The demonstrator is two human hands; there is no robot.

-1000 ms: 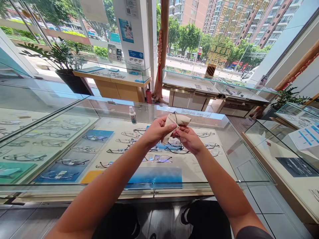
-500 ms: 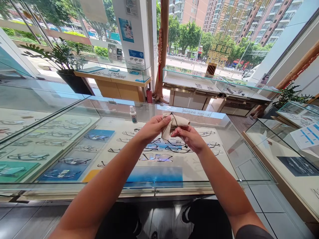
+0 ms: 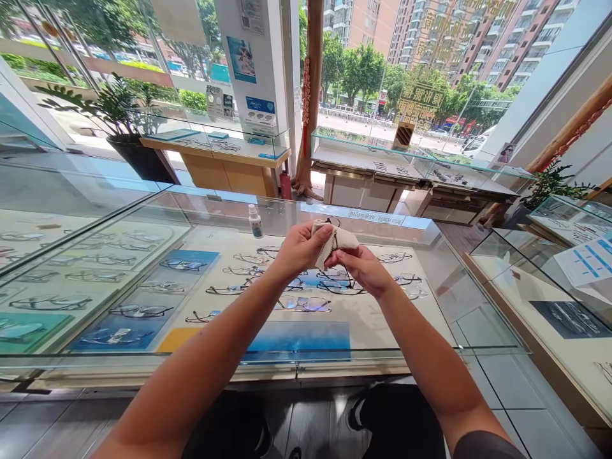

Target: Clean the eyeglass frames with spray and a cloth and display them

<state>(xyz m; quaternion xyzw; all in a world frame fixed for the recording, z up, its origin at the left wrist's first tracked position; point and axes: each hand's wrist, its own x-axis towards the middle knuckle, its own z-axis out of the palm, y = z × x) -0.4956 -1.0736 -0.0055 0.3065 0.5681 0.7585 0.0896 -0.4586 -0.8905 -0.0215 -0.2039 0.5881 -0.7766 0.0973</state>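
Above the glass display case (image 3: 296,354), my left hand (image 3: 305,247) is closed on a beige cloth (image 3: 345,240), the thumb pressed on top. The cloth is folded around part of a dark-framed pair of glasses (image 3: 336,234). My right hand (image 3: 363,266) pinches the glasses near the cloth's lower right edge. How much of the lenses the cloth covers is hidden. A small white spray bottle (image 3: 255,222) stands upright on the glass, left of and beyond my hands.
Rows of glasses (image 3: 303,305) lie inside the case beneath my hands. Another display case (image 3: 526,299) is at the right. Farther back are a wooden-sided case (image 3: 229,172), a potted plant (image 3: 138,153) and a red fire extinguisher (image 3: 285,185).
My left hand has shifted slightly right and turned. The cloth is bunched more tightly around the glasses, and its right end has folded down. My right hand stays nearly in place.
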